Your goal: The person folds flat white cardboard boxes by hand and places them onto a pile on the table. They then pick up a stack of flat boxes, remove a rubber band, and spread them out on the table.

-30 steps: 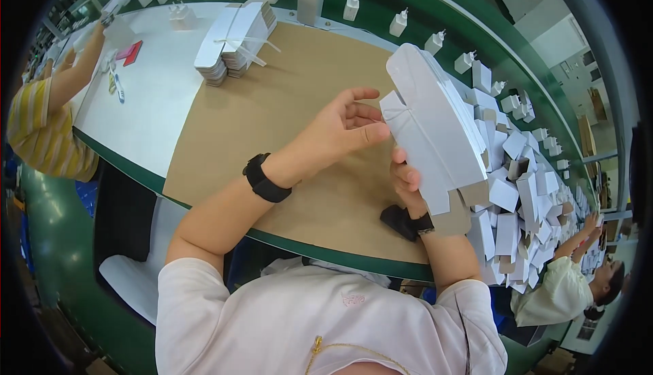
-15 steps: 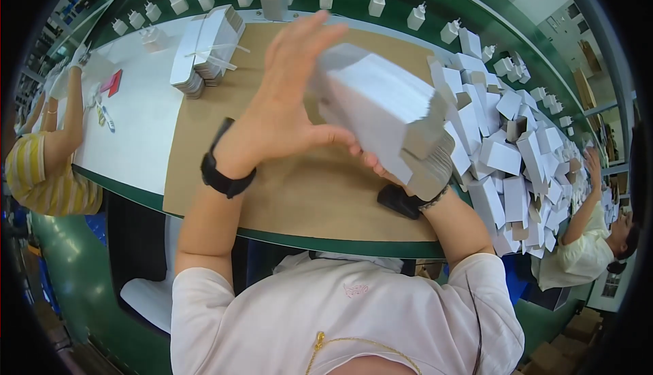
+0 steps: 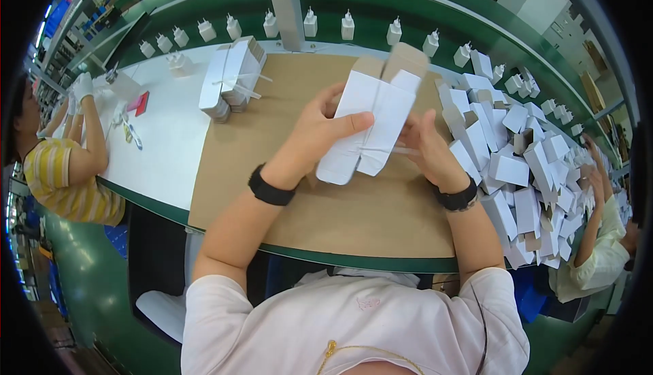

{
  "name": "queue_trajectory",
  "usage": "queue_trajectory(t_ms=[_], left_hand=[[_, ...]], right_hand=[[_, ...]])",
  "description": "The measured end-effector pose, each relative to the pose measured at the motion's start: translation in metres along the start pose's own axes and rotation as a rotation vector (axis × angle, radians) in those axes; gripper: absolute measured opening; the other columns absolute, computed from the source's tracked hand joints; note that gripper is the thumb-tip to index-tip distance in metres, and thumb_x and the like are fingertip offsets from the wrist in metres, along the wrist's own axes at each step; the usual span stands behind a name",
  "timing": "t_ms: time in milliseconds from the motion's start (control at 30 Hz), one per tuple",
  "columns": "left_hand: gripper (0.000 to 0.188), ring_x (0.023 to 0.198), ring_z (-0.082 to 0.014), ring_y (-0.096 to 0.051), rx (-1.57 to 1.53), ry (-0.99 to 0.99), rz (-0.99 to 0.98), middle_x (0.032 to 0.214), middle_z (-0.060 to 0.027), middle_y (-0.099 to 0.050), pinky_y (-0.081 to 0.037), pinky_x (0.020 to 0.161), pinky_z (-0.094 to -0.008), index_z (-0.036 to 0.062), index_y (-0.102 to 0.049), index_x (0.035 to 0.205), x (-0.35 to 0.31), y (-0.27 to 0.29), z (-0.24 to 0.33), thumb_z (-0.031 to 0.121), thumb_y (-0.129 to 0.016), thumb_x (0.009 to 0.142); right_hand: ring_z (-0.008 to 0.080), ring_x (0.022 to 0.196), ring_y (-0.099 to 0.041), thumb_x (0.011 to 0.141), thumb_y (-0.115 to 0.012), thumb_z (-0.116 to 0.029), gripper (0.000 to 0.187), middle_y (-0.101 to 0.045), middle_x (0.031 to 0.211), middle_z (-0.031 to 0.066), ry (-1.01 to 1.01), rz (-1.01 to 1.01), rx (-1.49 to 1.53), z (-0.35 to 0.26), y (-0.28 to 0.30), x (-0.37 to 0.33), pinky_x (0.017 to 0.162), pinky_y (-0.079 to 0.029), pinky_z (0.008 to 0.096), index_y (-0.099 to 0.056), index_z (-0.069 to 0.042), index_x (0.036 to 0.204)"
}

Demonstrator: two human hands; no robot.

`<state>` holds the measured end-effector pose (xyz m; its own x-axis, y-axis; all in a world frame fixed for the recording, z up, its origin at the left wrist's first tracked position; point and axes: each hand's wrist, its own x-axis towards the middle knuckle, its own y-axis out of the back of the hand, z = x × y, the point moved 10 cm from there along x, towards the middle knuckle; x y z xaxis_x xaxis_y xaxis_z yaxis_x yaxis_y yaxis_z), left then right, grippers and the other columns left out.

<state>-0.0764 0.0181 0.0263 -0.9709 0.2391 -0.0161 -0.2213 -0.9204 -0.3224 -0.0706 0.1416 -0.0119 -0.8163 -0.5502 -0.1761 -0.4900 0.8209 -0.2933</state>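
A tied stack of flat white folding cartons (image 3: 364, 113) stands tilted above the brown sheet, its grey-brown end flaps pointing away from me. My left hand (image 3: 326, 126) grips its left side, the thumb pressed on the front face and the fingers behind. A thin white band crosses the stack low down, and its loose end reaches toward my right hand (image 3: 433, 150). That hand is at the stack's right edge, with the thumb raised apart from the fingers. Some of its fingers are partly hidden by the stack; I cannot tell whether they touch the band.
Brown sheet (image 3: 272, 150) covers the table before me. Another tied carton stack (image 3: 228, 79) stands at the back left. Right of me lies a large heap of folded white boxes (image 3: 507, 167). White plug adapters (image 3: 347, 26) line the back ledge. A person works on each side.
The carton stack has turned more upright and come left, with its flaps now pointing away. My left hand has closed on it; my right hand has moved to its right edge.
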Motion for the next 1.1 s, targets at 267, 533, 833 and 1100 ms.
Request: queue_trajectory(t_ms=[267, 533, 833, 1100], left_hand=[[0.067, 0.103, -0.0201, -0.054, -0.125, 0.035, -0.020, 0.115, -0.0162, -0.052, -0.047, 0.084, -0.0297, -0.0074, -0.033, 0.128, 0.001, -0.006, -0.020, 0.026, -0.067, 0.082], [0.045, 0.091, -0.0219, -0.053, 0.837, -0.605, 0.120, 0.104, -0.0118, -0.055, -0.046, 0.077, -0.0309, 0.0038, -0.056, 0.107, -0.027, -0.007, 0.032, 0.024, -0.075, 0.071], [0.037, 0.080, -0.0269, -0.049, 1.142, -0.905, 0.215, 0.088, -0.0092, -0.052, -0.043, 0.069, -0.0351, 0.0053, -0.061, 0.094, -0.049, -0.043, 0.041, 0.014, -0.077, 0.062], [0.017, 0.080, -0.0275, -0.048, 1.256, -0.989, 0.087, 0.088, -0.0101, -0.050, -0.041, 0.071, -0.0357, 0.0031, -0.056, 0.084, -0.051, -0.057, 0.036, 0.001, -0.066, 0.070]], right_hand=[[0.0229, 0.119, -0.043, 0.071, -0.069, -0.018, 0.086, -0.041, 0.130, 0.0105, 0.261, 0.148, 0.031, -0.030, -0.006, -0.005, 0.098, -0.036, 0.0328, -0.019, -0.005, 0.140], [0.0244, 0.121, -0.042, 0.076, -0.070, -0.030, 0.094, -0.037, 0.133, 0.0109, 0.299, 0.311, 0.142, -0.029, 0.034, -0.007, 0.098, -0.038, 0.0376, -0.006, -0.013, 0.143], [0.0267, 0.113, -0.049, 0.075, -0.074, -0.025, 0.105, -0.046, 0.125, 0.0169, 0.355, 0.389, 0.041, -0.024, 0.035, -0.013, 0.093, -0.042, 0.0384, 0.006, -0.013, 0.142], [0.0272, 0.110, -0.051, 0.074, -0.075, -0.023, 0.108, -0.048, 0.121, 0.0210, 0.341, 0.369, -0.038, -0.027, 0.023, -0.013, 0.092, -0.041, 0.0379, 0.008, -0.011, 0.142]])
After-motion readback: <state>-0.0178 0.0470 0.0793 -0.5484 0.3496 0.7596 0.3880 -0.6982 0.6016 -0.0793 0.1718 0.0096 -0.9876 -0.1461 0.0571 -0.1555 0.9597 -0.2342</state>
